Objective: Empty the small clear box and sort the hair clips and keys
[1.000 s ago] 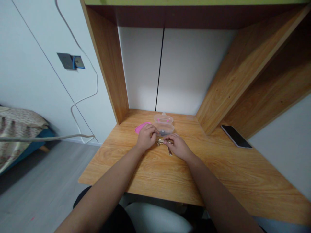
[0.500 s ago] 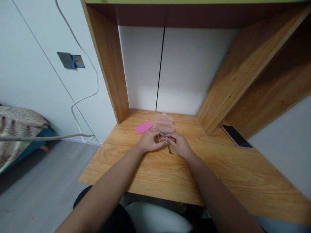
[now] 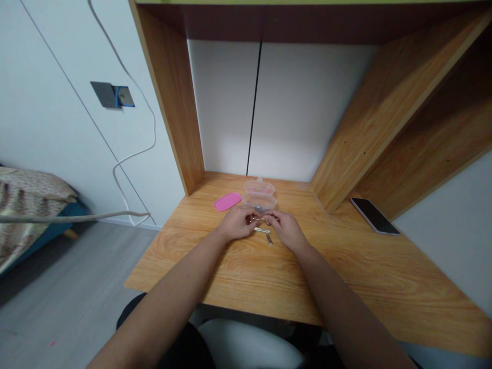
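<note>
Over the middle of the desk, my left hand (image 3: 239, 224) is closed, its thumb and fingers around small shiny rose-gold metal pieces (image 3: 252, 219) whose exact kind I cannot make out. My right hand (image 3: 285, 228) meets it from the other side, fingertips pinched on the same shiny pieces. Just below the fingers lie a slim pale metal bar (image 3: 262, 230) and a small metal piece shaped like a nail clipper (image 3: 269, 240). Behind my hands stands a clear plastic case (image 3: 258, 201) with its lid raised; my fingers partly hide its front.
A pink oval tray or lid (image 3: 227, 202) lies left of the case. At the right, a phone (image 3: 374, 216) rests beside the wooden upright panel (image 3: 369, 133). A pale cable (image 3: 77, 218) stretches in from the left. The desk's front edge (image 3: 261, 315) is near my body.
The pale metal bar now shows on the desk below my left hand. My left thumb has drawn back, and my right fingers have shifted slightly. The case, pink piece and phone stay put.
</note>
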`<state>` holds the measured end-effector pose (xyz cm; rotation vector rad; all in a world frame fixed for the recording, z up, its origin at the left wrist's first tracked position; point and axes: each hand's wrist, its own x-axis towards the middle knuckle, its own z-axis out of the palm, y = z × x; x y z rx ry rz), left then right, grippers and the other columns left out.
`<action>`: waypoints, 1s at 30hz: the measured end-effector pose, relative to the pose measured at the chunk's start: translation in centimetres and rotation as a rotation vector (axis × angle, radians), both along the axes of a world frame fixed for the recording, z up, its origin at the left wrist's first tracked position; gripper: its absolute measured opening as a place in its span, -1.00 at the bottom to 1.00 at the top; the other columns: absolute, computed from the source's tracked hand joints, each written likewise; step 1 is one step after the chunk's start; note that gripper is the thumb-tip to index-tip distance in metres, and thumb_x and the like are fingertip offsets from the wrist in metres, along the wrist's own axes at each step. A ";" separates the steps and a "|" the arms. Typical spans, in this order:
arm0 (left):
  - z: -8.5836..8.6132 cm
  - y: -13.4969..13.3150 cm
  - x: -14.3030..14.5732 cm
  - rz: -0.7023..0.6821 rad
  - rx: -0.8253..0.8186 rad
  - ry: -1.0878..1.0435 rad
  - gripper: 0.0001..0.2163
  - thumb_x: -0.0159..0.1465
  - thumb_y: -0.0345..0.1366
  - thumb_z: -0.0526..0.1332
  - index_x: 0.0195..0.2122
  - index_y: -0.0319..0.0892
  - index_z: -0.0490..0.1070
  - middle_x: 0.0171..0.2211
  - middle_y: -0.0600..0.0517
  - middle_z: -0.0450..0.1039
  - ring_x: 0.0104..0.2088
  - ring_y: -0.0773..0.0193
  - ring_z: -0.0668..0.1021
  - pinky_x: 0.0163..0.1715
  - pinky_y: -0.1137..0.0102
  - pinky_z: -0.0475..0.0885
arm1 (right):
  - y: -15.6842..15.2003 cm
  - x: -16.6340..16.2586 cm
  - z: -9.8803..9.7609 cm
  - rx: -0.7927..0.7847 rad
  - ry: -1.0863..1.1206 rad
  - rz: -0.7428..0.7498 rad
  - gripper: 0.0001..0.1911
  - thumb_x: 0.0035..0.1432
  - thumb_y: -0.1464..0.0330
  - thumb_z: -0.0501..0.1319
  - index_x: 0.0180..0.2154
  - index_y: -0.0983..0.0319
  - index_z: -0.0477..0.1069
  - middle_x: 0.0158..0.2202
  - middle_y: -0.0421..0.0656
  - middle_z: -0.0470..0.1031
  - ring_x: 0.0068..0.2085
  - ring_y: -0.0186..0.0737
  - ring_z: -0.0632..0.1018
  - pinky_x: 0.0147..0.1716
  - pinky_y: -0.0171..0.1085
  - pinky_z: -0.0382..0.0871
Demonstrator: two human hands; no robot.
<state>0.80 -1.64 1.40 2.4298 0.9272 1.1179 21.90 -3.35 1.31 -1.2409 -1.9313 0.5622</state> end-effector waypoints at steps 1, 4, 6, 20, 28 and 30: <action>0.0 0.0 0.0 0.001 0.003 -0.004 -0.85 0.22 -0.38 0.27 -0.20 -0.15 0.59 -0.35 0.00 0.58 -0.38 0.29 0.54 -0.36 0.43 0.41 | 0.0 0.0 0.1 0.006 0.019 -0.019 -0.74 0.30 0.22 0.17 -0.16 0.15 0.60 -0.28 -0.12 0.66 -0.27 -0.13 0.63 -0.23 -0.23 0.44; 0.1 0.0 0.0 0.002 0.013 -0.030 -0.76 0.20 -0.42 0.26 -0.11 -0.16 0.59 -0.25 -0.04 0.60 -0.32 0.25 0.57 -0.28 0.39 0.46 | -0.1 0.1 0.1 0.031 0.098 -0.076 -0.71 0.32 0.19 0.13 -0.10 0.17 0.55 -0.23 -0.10 0.65 -0.26 -0.14 0.62 -0.23 -0.22 0.46; 0.1 0.1 -0.1 -0.003 0.019 -0.051 -0.74 0.21 -0.43 0.24 -0.08 -0.18 0.58 -0.21 -0.07 0.59 -0.28 0.22 0.58 -0.24 0.35 0.48 | -0.1 0.0 0.0 0.052 0.163 -0.099 -0.71 0.32 0.22 0.12 -0.05 0.17 0.49 -0.16 -0.09 0.63 -0.23 -0.14 0.62 -0.22 -0.21 0.48; 1.0 -0.3 -0.3 0.035 0.103 -0.234 -0.80 0.39 -0.36 0.12 -0.08 -0.15 0.53 -0.18 -0.08 0.49 -0.15 0.21 0.54 -0.11 0.31 0.46 | -0.3 -0.9 0.3 0.079 0.535 -0.116 -0.65 0.22 0.08 0.27 -0.11 0.18 0.37 -0.20 -0.04 0.66 -0.26 -0.16 0.64 -0.24 -0.20 0.52; 0.8 0.0 -0.3 0.071 0.108 -0.244 -0.77 0.46 -0.32 0.04 -0.02 -0.16 0.47 -0.12 -0.08 0.57 -0.10 0.20 0.56 -0.07 0.30 0.45 | -0.4 -0.6 0.8 0.180 0.433 -0.210 -0.71 0.21 0.14 0.29 -0.19 0.22 0.56 -0.25 -0.07 0.63 -0.28 -0.15 0.59 -0.24 -0.20 0.47; 1.2 -0.3 -0.3 0.090 0.118 -0.261 -0.77 0.46 -0.30 0.04 -0.02 -0.16 0.46 -0.14 -0.08 0.54 -0.11 0.20 0.55 -0.09 0.30 0.43 | -0.4 -0.4 1.1 0.213 0.401 -0.216 -0.71 0.26 0.16 0.24 -0.14 0.20 0.57 -0.19 -0.07 0.61 -0.22 -0.14 0.57 -0.19 -0.19 0.45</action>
